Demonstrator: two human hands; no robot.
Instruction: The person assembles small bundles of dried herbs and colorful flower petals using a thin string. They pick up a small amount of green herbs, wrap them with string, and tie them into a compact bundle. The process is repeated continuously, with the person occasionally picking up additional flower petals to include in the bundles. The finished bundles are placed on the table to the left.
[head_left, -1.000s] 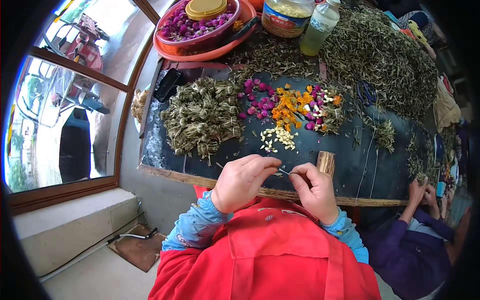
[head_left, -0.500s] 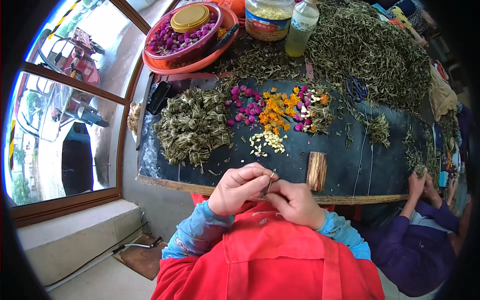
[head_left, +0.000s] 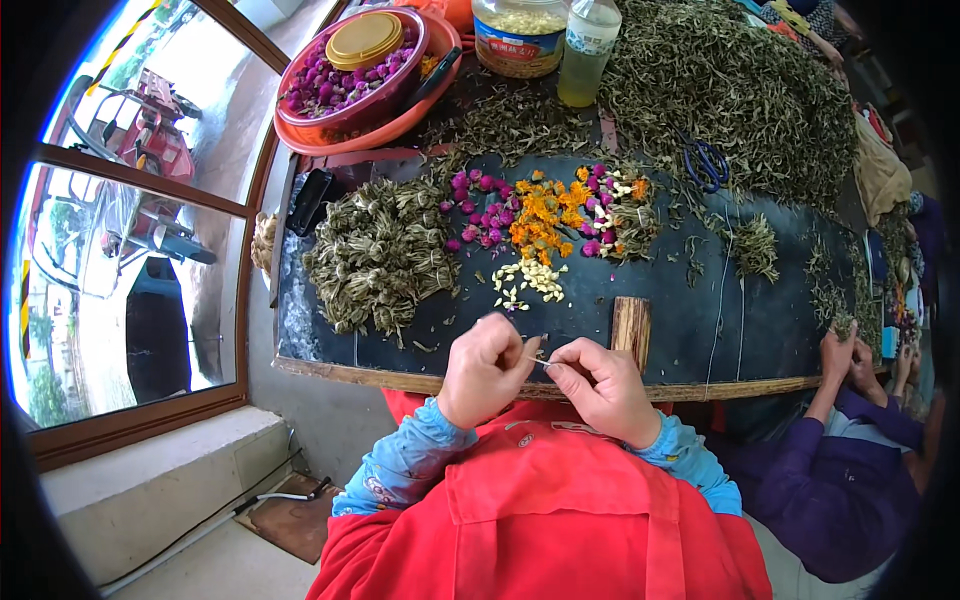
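Above the table's front edge, my left hand [head_left: 485,370] and my right hand [head_left: 603,388] face each other, each with its fingers pinched. A short thin pale strand [head_left: 538,360] spans the gap between the two pinches. It looks like string, though it is too fine to be sure. A piece of bark-covered wood [head_left: 631,325] stands just beyond my right hand. Past my hands lie small white buds [head_left: 530,283], orange flowers [head_left: 545,215] and purple flower buds [head_left: 485,210]. Left of them is a heap of tied dried-herb bundles [head_left: 380,255].
Dried leaves [head_left: 730,100] are piled at the back right, with blue-handled scissors [head_left: 706,165] at their edge. A bottle [head_left: 590,55], a jar [head_left: 518,40] and a basin [head_left: 405,130] stand at the back. A co-worker's hands [head_left: 845,355] hold herbs at right.
My hands have drawn a little apart, the right one shifting right and turning. The thin strand now stretches across between them. The view has shifted slightly.
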